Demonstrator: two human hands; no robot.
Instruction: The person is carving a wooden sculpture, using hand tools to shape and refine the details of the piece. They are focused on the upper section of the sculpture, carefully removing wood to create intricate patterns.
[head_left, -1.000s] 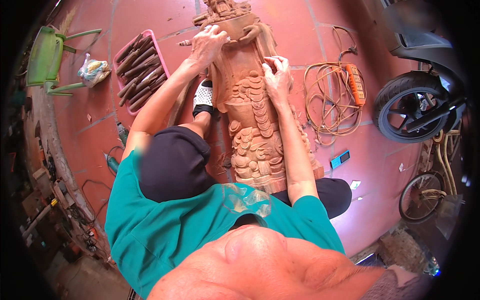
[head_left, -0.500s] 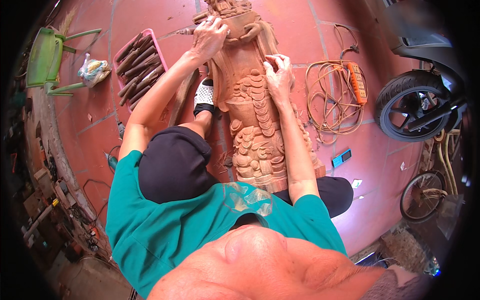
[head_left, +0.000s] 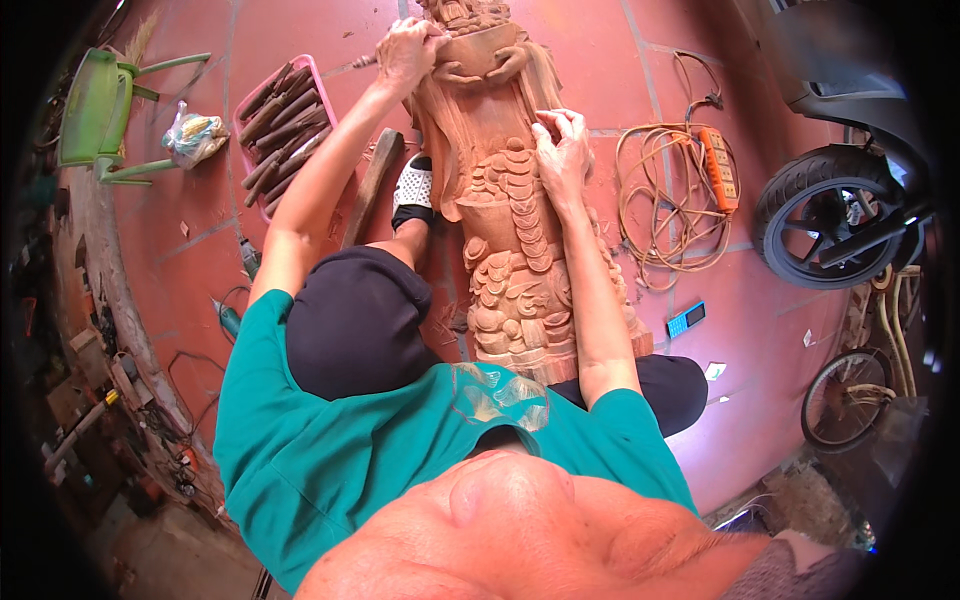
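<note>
A carved wooden statue point(head_left: 505, 225) lies lengthwise on the floor in front of me, its far end cut off by the upper edge. At its far left side is my left hand point(head_left: 405, 58), fingers bent and drawn together against the wood; what they hold, if anything, is hidden. A short brown handle-like piece point(head_left: 364, 62) shows just left of that hand, and I cannot tell if it is touched. My right hand point(head_left: 563, 158) rests on the statue's right edge, fingers loosely bent and apart, with nothing visible in them.
Left of the statue are a pink tray point(head_left: 322, 86) of dark tool handles, a long wooden piece point(head_left: 372, 190), a plastic bag point(head_left: 193, 137) and a green chair point(head_left: 92, 110). Rightward lie an orange power strip point(head_left: 718, 170) with coiled cord, a blue phone point(head_left: 686, 319) and a motorbike wheel point(head_left: 828, 218).
My left hand has shifted slightly left and up along the statue's far side, uncovering more of the carved hands. My right hand stays at the right edge. The view has shifted a little.
</note>
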